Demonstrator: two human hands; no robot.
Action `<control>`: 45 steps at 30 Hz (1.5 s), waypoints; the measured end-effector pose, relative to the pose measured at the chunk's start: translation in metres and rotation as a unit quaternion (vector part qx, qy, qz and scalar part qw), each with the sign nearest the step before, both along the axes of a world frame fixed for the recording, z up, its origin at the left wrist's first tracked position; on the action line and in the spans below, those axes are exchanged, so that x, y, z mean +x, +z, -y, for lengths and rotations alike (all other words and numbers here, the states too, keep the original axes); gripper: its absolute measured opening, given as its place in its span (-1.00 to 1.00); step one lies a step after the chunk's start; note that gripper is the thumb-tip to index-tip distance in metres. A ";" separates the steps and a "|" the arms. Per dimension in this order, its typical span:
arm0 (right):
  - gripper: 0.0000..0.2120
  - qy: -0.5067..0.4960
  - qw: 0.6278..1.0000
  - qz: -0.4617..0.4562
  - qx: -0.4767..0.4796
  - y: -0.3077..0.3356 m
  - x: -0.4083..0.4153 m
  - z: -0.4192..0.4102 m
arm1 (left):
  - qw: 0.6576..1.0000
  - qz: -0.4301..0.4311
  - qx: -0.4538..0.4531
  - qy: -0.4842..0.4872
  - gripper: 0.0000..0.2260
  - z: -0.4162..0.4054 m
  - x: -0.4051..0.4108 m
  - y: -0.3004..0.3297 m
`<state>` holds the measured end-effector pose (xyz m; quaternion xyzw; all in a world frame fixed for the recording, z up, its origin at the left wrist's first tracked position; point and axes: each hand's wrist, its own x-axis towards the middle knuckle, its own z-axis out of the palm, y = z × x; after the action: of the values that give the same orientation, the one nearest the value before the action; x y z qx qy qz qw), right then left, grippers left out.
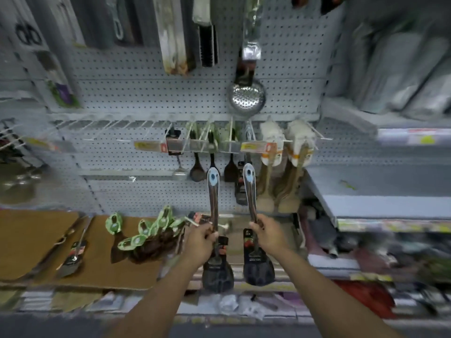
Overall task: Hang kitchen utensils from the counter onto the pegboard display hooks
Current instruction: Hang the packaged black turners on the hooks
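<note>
A grey pegboard (151, 93) fills the wall ahead, crossed by a row of white wire hooks (117, 125) with yellow price tags. A round steel skimmer (246, 97) is hung high on the board, and dark spoons (197, 167) and wooden spatulas (268, 181) are hung from the hooks lower down. Below, a counter is covered by brown cardboard (34, 242), where a pile of green-handled utensils (144, 235) is spread. Two black ladles are held upright, side by side and apart. The left ladle (214, 215) is gripped by the left hand (200, 242), fingers curled round its shiny handle. The right ladle (251, 198) is gripped the same way by the right hand (266, 236). Both handle tips are raised just under the hooks.
</note>
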<state>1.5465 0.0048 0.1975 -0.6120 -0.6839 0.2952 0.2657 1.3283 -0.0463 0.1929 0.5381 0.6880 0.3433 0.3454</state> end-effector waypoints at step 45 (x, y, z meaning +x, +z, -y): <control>-0.81 -0.047 0.994 0.010 0.098 -0.013 -0.001 -0.117 | 0.999 -0.019 -0.035 -0.014 -0.76 -0.093 0.017 -0.022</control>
<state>1.5459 0.1216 0.1840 -0.6178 -0.6824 0.2079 0.3307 1.3452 0.0464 0.1713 0.5419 0.6982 0.3035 0.3561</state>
